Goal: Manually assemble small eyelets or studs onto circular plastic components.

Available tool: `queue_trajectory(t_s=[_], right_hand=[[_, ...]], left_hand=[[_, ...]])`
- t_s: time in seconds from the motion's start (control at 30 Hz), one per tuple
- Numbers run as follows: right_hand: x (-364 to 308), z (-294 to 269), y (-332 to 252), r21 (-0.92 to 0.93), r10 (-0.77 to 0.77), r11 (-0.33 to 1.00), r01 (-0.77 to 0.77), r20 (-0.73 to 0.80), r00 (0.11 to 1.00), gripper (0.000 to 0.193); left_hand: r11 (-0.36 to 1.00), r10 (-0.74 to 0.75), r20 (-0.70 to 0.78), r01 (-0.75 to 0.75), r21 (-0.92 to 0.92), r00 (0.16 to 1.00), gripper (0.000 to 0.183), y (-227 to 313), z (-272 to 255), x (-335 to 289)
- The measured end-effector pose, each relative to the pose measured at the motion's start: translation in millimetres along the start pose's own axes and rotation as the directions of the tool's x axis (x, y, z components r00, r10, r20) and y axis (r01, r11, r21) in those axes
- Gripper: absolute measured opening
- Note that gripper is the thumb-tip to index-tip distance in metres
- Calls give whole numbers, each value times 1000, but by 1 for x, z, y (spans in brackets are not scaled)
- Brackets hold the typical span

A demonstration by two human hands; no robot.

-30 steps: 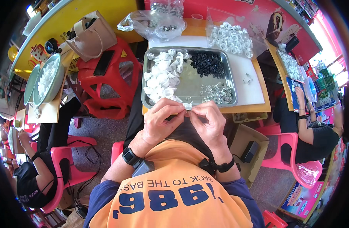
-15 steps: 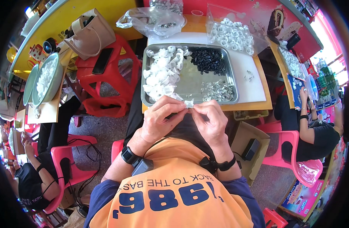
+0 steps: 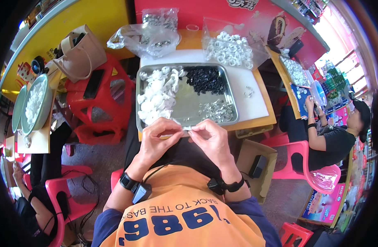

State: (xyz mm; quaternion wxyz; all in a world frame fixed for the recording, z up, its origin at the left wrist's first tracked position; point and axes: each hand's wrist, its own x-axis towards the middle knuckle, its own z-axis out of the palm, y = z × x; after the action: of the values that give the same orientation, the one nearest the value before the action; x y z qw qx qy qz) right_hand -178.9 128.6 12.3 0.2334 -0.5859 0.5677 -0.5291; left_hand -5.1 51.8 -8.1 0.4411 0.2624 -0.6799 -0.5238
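Your wooden table (image 3: 192,40) holds a metal tray (image 3: 182,108). White parts (image 3: 157,96) fill its nine o'clock. Near six o'clock, your left hand (image 3: 158,138) and right hand (image 3: 211,139) pinch one small white piece (image 3: 187,128); a loose pinch could drop it. Shiny bits (image 3: 216,111) lie at four; a bump could scatter them.

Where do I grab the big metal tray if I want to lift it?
Probably by the raised rim of the metal tray, coming from its left and right sides together. It's wide and shallow, so holding opposite edges should help keep it level. Loose white pieces, black pieces and clear pieces lie inside and might slide.
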Motion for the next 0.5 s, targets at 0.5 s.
queue_trajectory(t_s=[0.5], right_hand=[[232,-148,-6,-139,56,986,-96,-267,962,42]], left_hand=[[486,36,585,497,-719,810,31,-41,-33,-6]])
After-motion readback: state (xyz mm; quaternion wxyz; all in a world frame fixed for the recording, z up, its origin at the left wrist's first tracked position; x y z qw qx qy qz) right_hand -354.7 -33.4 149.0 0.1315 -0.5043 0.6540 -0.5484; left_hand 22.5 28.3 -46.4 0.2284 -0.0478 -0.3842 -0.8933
